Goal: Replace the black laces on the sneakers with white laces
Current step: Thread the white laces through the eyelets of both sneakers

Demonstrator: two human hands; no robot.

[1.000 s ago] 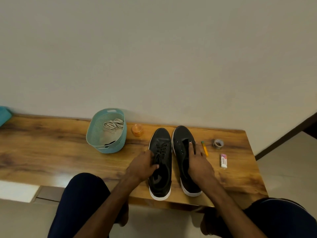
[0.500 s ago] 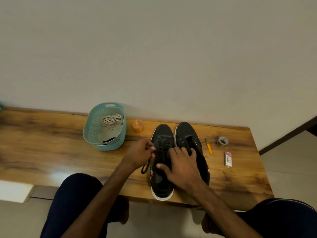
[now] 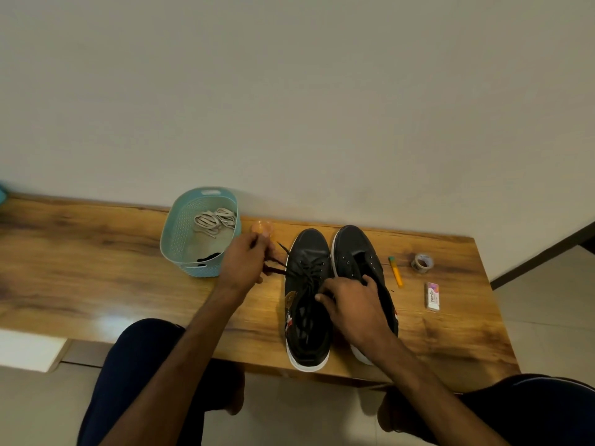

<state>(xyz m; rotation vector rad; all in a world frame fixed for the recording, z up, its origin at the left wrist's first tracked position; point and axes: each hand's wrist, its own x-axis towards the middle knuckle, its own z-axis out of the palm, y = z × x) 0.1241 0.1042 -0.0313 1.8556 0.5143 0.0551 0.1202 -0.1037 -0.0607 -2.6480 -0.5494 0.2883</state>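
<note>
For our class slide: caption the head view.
Left hand pinches a black lace drawn sideways from the sneakers; right hand steadies them.

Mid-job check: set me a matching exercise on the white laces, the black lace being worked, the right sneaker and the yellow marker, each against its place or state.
Things
1. coiled white laces
2. loose black lace
3. right black leather sneaker
4. yellow marker with a green cap

Places or states
A. eyelets bare, no lace
B. on the wooden table, right of both sneakers
C. inside the teal plastic basket
D. pinched in the left hand, trailing from the left black leather sneaker

Pairs: 1-C, 2-D, 3-A, 4-B
</note>
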